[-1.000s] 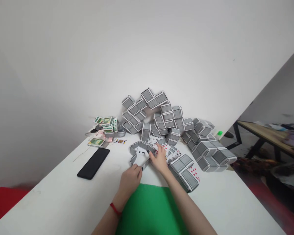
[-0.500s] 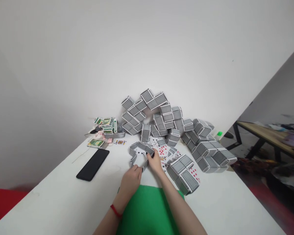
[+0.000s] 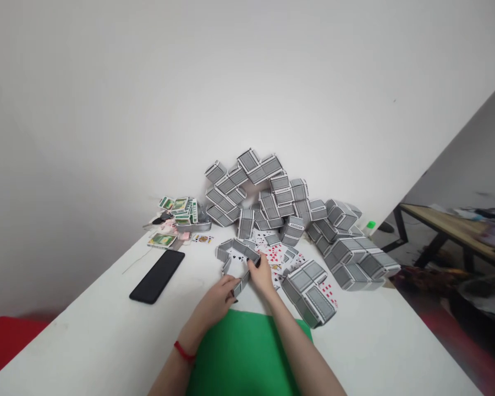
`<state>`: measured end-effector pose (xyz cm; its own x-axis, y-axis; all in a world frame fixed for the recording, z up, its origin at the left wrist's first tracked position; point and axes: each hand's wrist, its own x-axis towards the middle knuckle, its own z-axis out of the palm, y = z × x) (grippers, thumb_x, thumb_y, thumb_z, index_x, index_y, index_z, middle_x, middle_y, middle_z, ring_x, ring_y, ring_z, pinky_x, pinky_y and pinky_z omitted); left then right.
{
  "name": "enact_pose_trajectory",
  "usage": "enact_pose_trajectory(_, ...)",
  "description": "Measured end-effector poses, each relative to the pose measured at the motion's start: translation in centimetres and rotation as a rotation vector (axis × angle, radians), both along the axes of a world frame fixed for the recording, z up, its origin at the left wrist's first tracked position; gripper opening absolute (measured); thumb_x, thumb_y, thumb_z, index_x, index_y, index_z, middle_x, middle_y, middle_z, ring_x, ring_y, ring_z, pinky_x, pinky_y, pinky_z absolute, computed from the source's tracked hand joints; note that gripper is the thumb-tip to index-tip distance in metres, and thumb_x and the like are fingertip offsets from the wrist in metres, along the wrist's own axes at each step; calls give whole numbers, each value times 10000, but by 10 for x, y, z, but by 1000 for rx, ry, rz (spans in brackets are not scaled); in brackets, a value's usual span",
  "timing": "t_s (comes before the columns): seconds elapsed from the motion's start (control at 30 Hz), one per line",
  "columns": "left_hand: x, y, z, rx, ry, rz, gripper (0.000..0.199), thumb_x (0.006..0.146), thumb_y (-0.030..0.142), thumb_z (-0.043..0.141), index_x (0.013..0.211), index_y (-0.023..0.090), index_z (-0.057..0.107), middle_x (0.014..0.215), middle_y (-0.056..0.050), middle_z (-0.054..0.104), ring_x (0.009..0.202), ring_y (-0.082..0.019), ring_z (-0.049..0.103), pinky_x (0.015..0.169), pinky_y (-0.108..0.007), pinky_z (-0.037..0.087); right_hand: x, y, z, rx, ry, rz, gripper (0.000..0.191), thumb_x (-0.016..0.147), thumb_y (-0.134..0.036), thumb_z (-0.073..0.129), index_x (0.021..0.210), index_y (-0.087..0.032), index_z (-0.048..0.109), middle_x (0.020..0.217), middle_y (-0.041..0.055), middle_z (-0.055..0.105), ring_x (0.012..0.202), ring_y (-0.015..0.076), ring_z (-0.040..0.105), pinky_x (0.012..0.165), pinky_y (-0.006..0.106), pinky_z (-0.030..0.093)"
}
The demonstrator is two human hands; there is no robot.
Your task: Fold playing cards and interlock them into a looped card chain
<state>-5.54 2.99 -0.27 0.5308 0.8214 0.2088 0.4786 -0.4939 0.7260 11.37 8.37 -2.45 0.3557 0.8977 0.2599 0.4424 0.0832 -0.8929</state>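
Note:
In front of me on the table is a hollow, angular piece of folded playing cards [image 3: 238, 248], grey patterned backs outward, with spade pips showing inside. My right hand [image 3: 262, 276] grips its right wall, thumb inside and fingers bent around the outside. My left hand [image 3: 219, 300], red cord at the wrist, is closed on its near edge, the fingertips partly hidden. Loose playing cards [image 3: 274, 254] lie face up just beyond my right hand. Right of my forearm sits a finished-looking block of folded cards [image 3: 309, 289].
Stacked folded-card blocks [image 3: 226, 209] lean against the wall, with more blocks [image 3: 350, 253] to the right. A black phone [image 3: 157, 276] lies at left, near green-and-yellow card boxes [image 3: 162, 240]. Green cloth [image 3: 243, 352] is at the near edge.
My left hand has shifted slightly left and down along the near edge, its fingers turned more to the right. The right hand stays on the right wall.

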Motion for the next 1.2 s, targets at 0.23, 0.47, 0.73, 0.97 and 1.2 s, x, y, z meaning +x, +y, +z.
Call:
enact_pose_trajectory(0.23,-2,2,5,72,46,-2,326,765,115,442,1042,225,575,966,-37,588,890,-159,552,818,-267,429,-3,-4,1,10,12,-35,290,670,-264,491,933,-152,537,816,59,627,756,217,577,704,306,433)
enact_pose_trajectory(0.47,5,-5,7,107,120,-11,271,773,185,483,1026,220,575,929,-37,587,831,-158,558,752,-249,434,-10,-5,-3,43,25,-123,316,660,-251,480,956,-148,518,876,80,604,841,231,549,785,330,410)
enact_pose_trajectory(0.73,12,-14,12,187,168,46,156,789,140,424,832,186,567,837,-39,553,773,-152,546,702,-244,424,-18,-4,-10,71,30,-268,388,682,-223,427,1056,-127,461,1070,151,545,1034,262,478,894,375,334)
enact_pose_trajectory(0.97,17,-13,4,169,139,148,194,774,109,430,909,186,546,875,-53,572,795,-170,555,708,-272,433,-21,-6,-13,73,25,-389,439,703,-219,390,1119,-80,410,1133,208,486,1099,288,426,922,396,294)
enact_pose_trajectory(1.2,12,-7,2,131,75,156,219,777,101,424,926,202,550,889,-46,576,831,-168,548,740,-279,431,-16,-6,-14,73,-6,-351,421,693,-200,387,1102,-103,422,1114,181,503,1090,275,435,919,384,304)
